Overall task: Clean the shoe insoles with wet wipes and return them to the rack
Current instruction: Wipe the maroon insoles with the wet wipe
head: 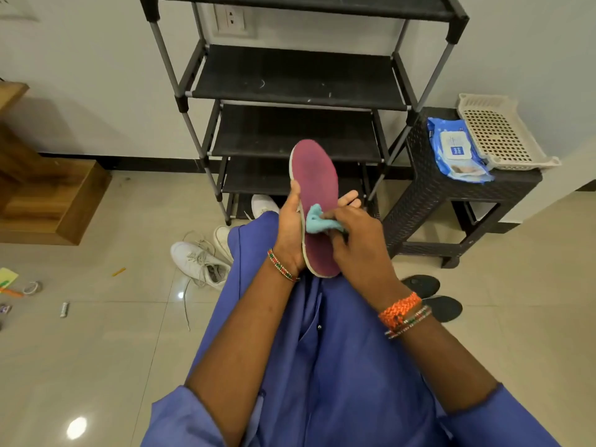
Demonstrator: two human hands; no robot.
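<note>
A maroon insole (314,175) with a pale rim stands tilted over my lap, toe end pointing up toward the rack. My left hand (290,230) grips its left edge from underneath, fingertips showing past the right edge. My right hand (354,243) presses a crumpled light-blue wet wipe (317,221) against the insole's middle. The black shoe rack (290,79) with grey poles stands just behind, its visible shelves bare. A blue pack of wet wipes (454,153) lies on a dark stool at the right.
The dark woven stool (429,201) also carries a beige perforated tray (500,133). White sneakers (200,262) lie on the tile floor at left, black shoes (432,295) at right. Wooden steps (45,188) and small scattered items sit far left.
</note>
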